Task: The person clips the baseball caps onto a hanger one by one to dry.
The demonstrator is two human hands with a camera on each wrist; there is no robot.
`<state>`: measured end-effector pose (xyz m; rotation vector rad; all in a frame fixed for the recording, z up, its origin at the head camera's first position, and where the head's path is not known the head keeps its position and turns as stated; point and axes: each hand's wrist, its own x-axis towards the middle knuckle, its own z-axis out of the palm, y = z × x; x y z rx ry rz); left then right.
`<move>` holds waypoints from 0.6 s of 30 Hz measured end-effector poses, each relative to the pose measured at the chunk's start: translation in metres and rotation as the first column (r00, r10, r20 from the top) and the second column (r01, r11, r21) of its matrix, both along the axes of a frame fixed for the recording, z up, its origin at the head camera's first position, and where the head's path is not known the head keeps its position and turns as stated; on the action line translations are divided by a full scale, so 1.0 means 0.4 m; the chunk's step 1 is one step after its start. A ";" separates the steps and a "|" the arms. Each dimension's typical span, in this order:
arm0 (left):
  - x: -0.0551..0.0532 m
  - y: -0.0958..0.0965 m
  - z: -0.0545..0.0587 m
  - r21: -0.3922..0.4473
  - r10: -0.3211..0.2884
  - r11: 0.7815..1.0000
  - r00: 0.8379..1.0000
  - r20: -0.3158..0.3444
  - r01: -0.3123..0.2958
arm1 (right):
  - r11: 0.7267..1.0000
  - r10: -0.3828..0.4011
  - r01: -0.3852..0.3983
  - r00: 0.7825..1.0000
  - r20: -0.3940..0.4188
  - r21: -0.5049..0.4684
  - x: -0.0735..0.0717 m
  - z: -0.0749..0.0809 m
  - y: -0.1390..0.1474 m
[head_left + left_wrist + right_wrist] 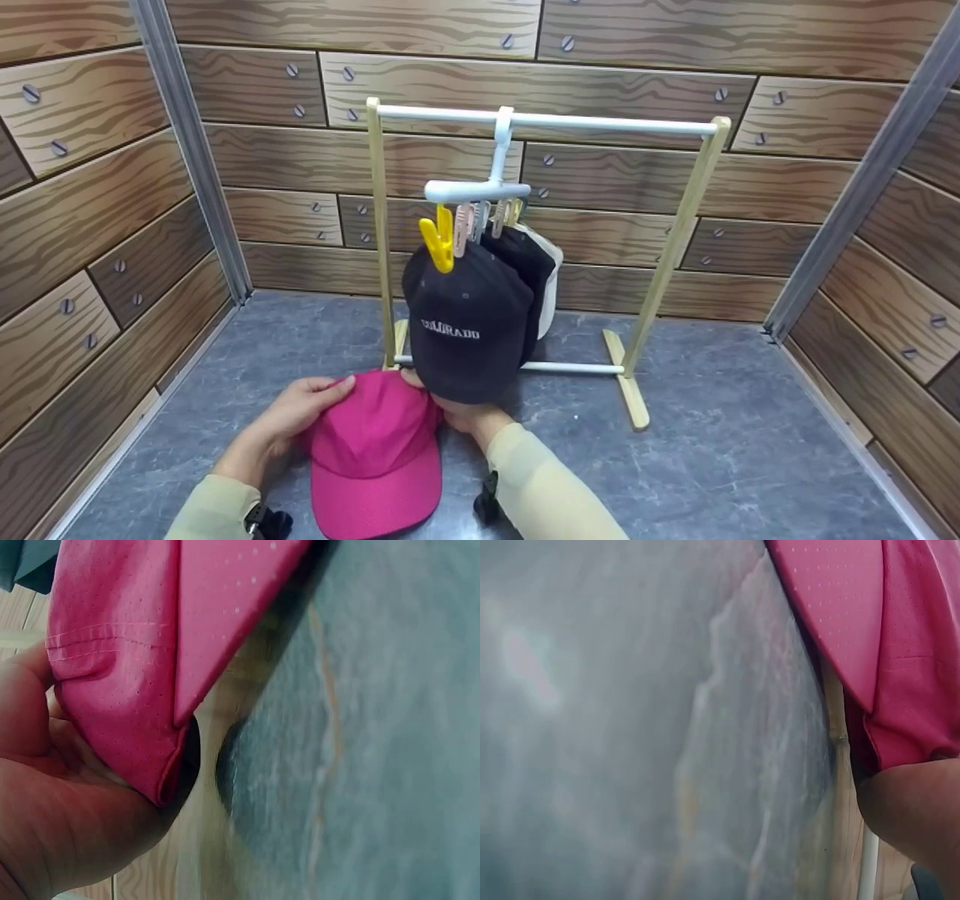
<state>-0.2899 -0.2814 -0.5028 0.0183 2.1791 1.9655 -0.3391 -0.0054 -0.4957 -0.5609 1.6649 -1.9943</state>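
A pink baseball cap [371, 431] is held between both hands in front of the rack, its brim toward me. My left hand [294, 412] grips the cap's left side, with the thumb on top; the left wrist view shows the cap's folded edge [124, 690] in that hand. My right hand [463, 415] holds the right rear side, partly hidden behind a hanging black cap. That black cap [476, 364], lettered COLORADO, hangs just above the right hand. A yellow clothespin [444, 244] is at its top. Behind it hang another dark cap [534, 281] and a white one [552, 289].
The caps hang from a white hanger [472, 192] with several clothespins, hooked over the rail [600, 123] of a small rack. Its wooden feet [634, 401] stand on a grey marbled surface [720, 450]. Wood-patterned walls [622, 172] enclose three sides.
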 end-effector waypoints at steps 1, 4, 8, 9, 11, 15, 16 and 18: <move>0.000 0.001 0.001 0.015 0.008 1.000 1.000 0.007 -0.008 | 1.000 -0.004 0.004 1.000 0.009 0.010 0.000 0.000 -0.001; 0.002 0.004 0.003 0.037 0.033 0.999 0.999 0.021 -0.034 | 0.999 -0.029 0.028 0.999 0.023 0.021 0.001 -0.002 -0.003; 0.003 0.007 0.007 0.016 0.045 0.999 0.999 0.001 -0.045 | 0.999 -0.037 0.036 0.998 0.048 0.015 0.005 -0.003 -0.003; 0.004 0.007 0.007 0.014 0.042 0.999 0.999 -0.005 -0.042 | 0.999 -0.035 0.035 0.998 0.056 0.013 0.006 -0.003 -0.003; 0.006 0.007 0.008 0.026 0.024 0.999 1.000 -0.008 -0.024 | 1.000 -0.020 0.020 0.997 0.075 0.011 0.007 -0.001 -0.002; 0.010 0.005 0.009 0.089 -0.051 0.995 0.999 0.002 0.051 | 1.000 -0.008 0.006 0.998 0.065 0.027 0.007 0.004 -0.002; 0.011 0.005 0.009 0.103 -0.072 0.992 0.997 0.005 0.071 | 1.000 -0.003 0.002 0.998 0.061 0.029 0.007 0.006 -0.002; 0.011 0.004 0.010 0.122 -0.107 0.987 0.994 0.008 0.105 | 0.999 -0.010 0.008 0.998 0.061 0.032 0.008 0.007 -0.001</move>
